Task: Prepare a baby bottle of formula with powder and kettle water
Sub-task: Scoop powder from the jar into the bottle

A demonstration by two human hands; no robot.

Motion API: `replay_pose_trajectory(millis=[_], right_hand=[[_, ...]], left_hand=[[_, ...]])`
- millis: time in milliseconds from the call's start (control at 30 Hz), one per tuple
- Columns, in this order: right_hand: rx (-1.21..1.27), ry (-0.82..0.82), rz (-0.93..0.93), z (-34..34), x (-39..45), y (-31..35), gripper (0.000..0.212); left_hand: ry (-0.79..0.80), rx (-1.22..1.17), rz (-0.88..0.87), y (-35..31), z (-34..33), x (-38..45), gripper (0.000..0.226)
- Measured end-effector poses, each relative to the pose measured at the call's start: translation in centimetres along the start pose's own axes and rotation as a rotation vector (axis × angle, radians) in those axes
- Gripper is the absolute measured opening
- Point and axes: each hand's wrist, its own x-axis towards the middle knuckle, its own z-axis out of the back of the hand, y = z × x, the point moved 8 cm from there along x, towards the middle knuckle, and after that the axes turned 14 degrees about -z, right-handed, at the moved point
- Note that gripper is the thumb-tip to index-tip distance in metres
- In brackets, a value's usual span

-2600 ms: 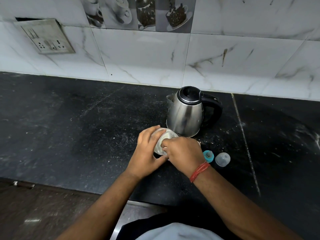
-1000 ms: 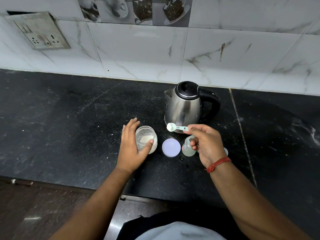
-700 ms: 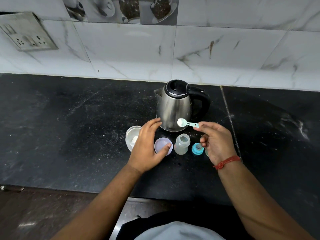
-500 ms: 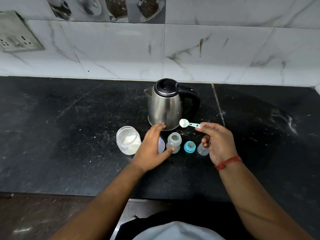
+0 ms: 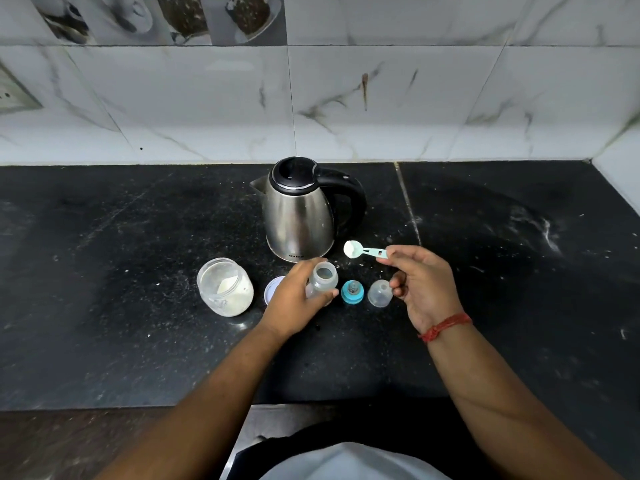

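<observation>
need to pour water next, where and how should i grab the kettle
Take the kettle by its black loop handle, coming from the right, since the handle juts out that way and the spout points left. The right hand is nearer but pinches the scoop; the left hand holds the bottle.

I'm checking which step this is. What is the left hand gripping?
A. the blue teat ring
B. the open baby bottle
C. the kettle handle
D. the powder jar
B: the left hand wraps the open baby bottle, while the powder jar stands apart, untouched.
</observation>
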Motion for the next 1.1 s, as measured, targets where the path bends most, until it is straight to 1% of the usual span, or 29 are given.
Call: replay_pose_trajectory(millis=[100,267,433,567,767,833,967,1100], right_hand=[[-0.035,0.024,0.040,-0.7,-0.3,0.7,0.012],[-0.102,0.061,0.108,-2.9,-1.0,1.6,0.010],[-0.245,0.084,0.255,-5.2,-1.9,2.3,0.009],[-0.420,0.019,0.436,-6.6,-2.8,2.7,0.012],[-0.788,-0.067,0.890,-9.0,-5.8,3.6,0.007],[-0.896,-0.101,1.005,-9.7,-6.8,3.8,0.008],[-1.003,-0.076,1.144,-10.7,-8.0,3.5,0.020],[-0.992,-0.069,1.209,-10.7,-8.5,3.6,0.014]], left_hand=[[-0.045,-0.039,-0.028,-0.3,0.6,0.3,0.054],[-0.072,-0.029,-0.052,-0.6,2.3,0.6,0.057],[-0.103,-0.013,-0.080,-0.9,3.9,0.7,0.059],[-0.112,-0.033,-0.083,-1.3,4.7,0.7,0.058],[-0.121,-0.056,-0.107,-1.8,5.6,0.9,0.054],[-0.121,-0.063,-0.115,-1.9,5.9,0.9,0.053],[-0.111,-0.064,-0.119,-1.8,6.3,0.9,0.054],[-0.098,-0.066,-0.122,-1.7,6.4,0.6,0.053]])
